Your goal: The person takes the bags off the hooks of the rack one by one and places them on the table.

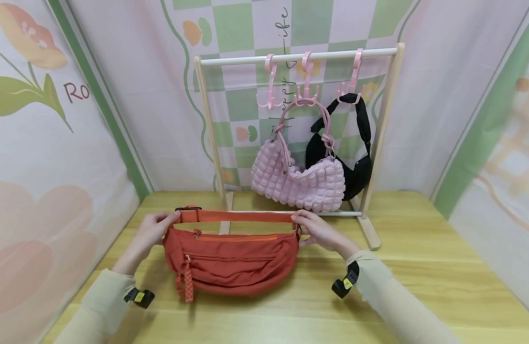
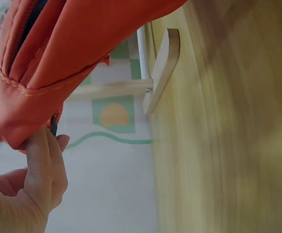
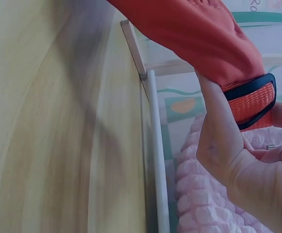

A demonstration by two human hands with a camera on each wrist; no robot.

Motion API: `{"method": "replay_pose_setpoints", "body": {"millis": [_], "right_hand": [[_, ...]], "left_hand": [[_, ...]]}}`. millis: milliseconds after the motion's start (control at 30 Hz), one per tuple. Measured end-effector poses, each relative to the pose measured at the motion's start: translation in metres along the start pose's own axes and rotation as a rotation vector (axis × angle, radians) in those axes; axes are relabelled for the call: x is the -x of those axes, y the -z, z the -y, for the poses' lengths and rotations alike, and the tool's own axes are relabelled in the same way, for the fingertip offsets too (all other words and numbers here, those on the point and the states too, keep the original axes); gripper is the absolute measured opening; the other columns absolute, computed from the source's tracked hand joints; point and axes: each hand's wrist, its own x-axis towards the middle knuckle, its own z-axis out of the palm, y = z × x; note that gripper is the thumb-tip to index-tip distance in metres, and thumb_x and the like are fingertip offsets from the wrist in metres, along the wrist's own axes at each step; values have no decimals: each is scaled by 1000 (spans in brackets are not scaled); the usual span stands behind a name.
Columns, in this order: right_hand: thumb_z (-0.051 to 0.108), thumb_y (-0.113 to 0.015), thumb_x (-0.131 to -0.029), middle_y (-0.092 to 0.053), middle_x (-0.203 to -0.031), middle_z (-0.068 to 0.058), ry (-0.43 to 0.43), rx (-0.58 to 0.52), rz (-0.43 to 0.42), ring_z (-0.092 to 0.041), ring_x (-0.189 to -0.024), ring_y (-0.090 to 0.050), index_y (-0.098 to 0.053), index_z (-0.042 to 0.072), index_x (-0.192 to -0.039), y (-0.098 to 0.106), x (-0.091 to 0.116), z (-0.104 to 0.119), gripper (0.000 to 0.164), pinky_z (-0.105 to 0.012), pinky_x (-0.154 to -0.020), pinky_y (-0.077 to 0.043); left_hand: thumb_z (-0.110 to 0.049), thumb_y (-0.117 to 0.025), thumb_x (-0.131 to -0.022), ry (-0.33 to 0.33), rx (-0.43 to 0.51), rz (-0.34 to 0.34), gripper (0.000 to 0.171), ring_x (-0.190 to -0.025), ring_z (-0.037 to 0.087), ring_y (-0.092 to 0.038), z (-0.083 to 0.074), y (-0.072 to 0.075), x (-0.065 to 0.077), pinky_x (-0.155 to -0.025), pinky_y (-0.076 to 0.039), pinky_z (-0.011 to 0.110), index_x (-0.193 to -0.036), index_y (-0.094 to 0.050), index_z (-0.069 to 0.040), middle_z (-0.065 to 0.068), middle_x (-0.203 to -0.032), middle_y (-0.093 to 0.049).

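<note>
A red-orange waist bag (image 1: 234, 263) with a zip and a braided pull is held up above the table between both hands. My left hand (image 1: 150, 234) pinches its left end near the strap (image 1: 247, 216) and a dark buckle. At the other end, my right hand (image 1: 318, 231) grips the strap's right side. The left wrist view shows thumb and fingers closed on the corner of the bag (image 2: 58, 63). In the right wrist view a black buckle (image 3: 251, 102) and orange webbing sit against the fingers, partly hidden by the hand (image 3: 228, 141).
Behind stands a wooden rack (image 1: 204, 119) with a white bar. Three pink hooks hang from it. A pink puffy bag (image 1: 298, 184) is on the middle hook (image 1: 306, 91), a black bag (image 1: 359, 177) on the right hook (image 1: 354, 81). The left hook (image 1: 270, 91) holds nothing.
</note>
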Motion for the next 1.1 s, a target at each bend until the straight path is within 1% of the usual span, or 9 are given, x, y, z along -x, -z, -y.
{"method": "replay_pose_setpoints", "body": {"millis": [200, 367, 467, 700, 867, 967, 1100], "right_hand": [[25, -43, -101, -48, -88, -2, -15, -13, -8, -10, -73, -49, -45, 6, -106, -4, -3, -2, 20, -36, -64, -55], [23, -44, -100, -49, -87, -1, -26, -41, -22, -10, -73, -51, -45, 4, -107, -5, -5, -4, 20, -41, -71, -56], [22, -44, -99, -49, -87, 0, -42, -58, -40, -10, -73, -51, -43, 3, -109, -5, -7, -6, 21, -43, -74, -56], [21, -47, -98, -48, -86, -1, -69, -78, -76, -10, -72, -50, -42, 3, -110, -8, -10, -11, 23, -41, -72, -56], [21, -44, -99, -48, -89, -2, -82, -54, -84, -12, -74, -51, -41, -3, -117, -12, -12, -15, 29, -43, -75, -56], [20, -43, -100, -49, -91, -4, -88, -43, -86, -13, -75, -52, -39, -6, -122, -15, -13, -17, 34, -44, -77, -56], [18, -43, -100, -51, -92, -6, -85, -51, -93, -13, -75, -53, -39, -7, -124, -18, -14, -17, 35, -45, -77, -56]], "left_hand": [[-52, -51, -93, 34, -10, 21, 70, -81, 5, -56, 7, 2, -4, -69, -57, 31, -132, -49, 6, 27, -133, -48], [-53, -53, -92, 49, -10, 46, 74, -81, 6, -57, 13, 2, -8, -70, -57, 32, -135, -45, 7, 27, -136, -46], [-53, -54, -91, 54, 0, 62, 75, -80, 8, -57, 15, 2, -11, -70, -57, 32, -136, -44, 7, 26, -133, -48], [-50, -55, -92, 64, 17, 82, 70, -75, 8, -56, 20, 3, -16, -68, -57, 31, -131, -49, 6, 22, -119, -55], [-48, -55, -92, 68, 18, 87, 66, -74, 7, -56, 24, 5, -18, -67, -57, 30, -128, -50, 6, 18, -110, -58], [-47, -55, -92, 65, 18, 90, 61, -73, 8, -56, 26, 7, -19, -65, -57, 30, -123, -53, 6, 11, -101, -58], [-46, -55, -93, 54, 20, 103, 55, -72, 8, -54, 29, 9, -21, -64, -57, 31, -116, -55, 4, 3, -91, -56]]}}
